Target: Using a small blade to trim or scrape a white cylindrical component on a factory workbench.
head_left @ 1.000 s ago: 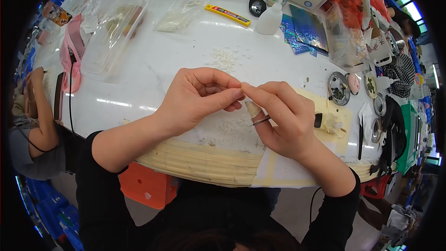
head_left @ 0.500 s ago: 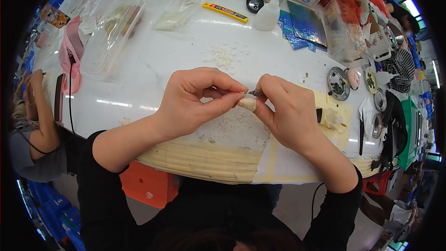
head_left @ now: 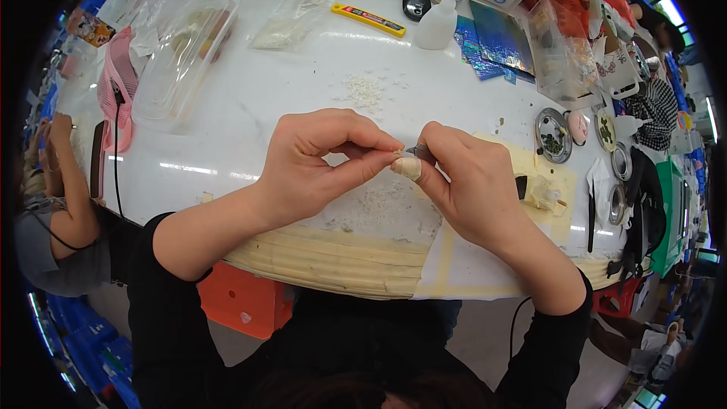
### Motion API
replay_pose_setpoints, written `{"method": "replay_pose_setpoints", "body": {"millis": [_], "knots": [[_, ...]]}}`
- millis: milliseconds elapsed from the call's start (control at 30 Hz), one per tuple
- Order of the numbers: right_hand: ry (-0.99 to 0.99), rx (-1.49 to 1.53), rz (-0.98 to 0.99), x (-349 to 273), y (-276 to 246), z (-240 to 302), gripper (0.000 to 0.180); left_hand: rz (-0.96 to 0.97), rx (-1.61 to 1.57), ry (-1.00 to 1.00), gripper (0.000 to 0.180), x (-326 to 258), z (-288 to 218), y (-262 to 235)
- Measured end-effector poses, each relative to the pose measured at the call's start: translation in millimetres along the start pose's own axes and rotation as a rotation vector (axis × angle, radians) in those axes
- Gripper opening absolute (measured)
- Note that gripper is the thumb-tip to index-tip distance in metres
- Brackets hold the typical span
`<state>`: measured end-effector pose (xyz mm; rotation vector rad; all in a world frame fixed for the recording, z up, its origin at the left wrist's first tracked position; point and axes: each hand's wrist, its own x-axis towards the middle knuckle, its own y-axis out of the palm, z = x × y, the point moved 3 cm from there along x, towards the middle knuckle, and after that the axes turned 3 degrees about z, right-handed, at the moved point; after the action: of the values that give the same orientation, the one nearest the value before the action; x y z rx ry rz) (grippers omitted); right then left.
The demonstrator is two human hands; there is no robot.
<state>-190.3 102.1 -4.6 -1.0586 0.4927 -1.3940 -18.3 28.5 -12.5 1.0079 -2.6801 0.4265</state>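
Note:
Near the table's front edge my two hands meet, fingertips almost touching. My left hand [head_left: 322,155] is closed in a pinch of thumb and forefinger on something too small to make out. Between the thumb and fingers of my right hand [head_left: 473,182] sits a small dark metal tool [head_left: 413,150], its tip pointing at the left fingertips; most of it is hidden. Cream tape [head_left: 407,167] wraps the right thumb. Below the hands, white crumbs [head_left: 379,201] lie scattered on the white table [head_left: 257,91]. A small heap of white bits [head_left: 365,89] lies just beyond them.
A yellow utility knife [head_left: 369,20], a white squeeze bottle [head_left: 437,24] and a car key [head_left: 416,4] lie at the back. Blue shiny sheets [head_left: 496,34] and round metal dishes [head_left: 553,136] are at right. A clear plastic box [head_left: 178,68] stands left. Another person's arm [head_left: 68,174] shows far left.
Both hands stay in nearly the same place. The right thumb has turned slightly at the fingertips, and the dark tool tip has shifted a little.

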Motion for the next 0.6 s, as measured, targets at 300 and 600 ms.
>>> {"method": "replay_pose_setpoints", "body": {"millis": [300, 600], "knots": [[0.017, -0.02, 0.07, -0.7, -1.1, 1.4, 0.03, 0.039, -0.018, 0.006, 0.017, 0.1, 3.1, -0.6], [0.022, -0.048, 0.054, 0.4, -2.9, 3.0, 0.028, 0.04, -0.01, 0.025, 0.018, 1.0, 3.9, -0.9]]}}
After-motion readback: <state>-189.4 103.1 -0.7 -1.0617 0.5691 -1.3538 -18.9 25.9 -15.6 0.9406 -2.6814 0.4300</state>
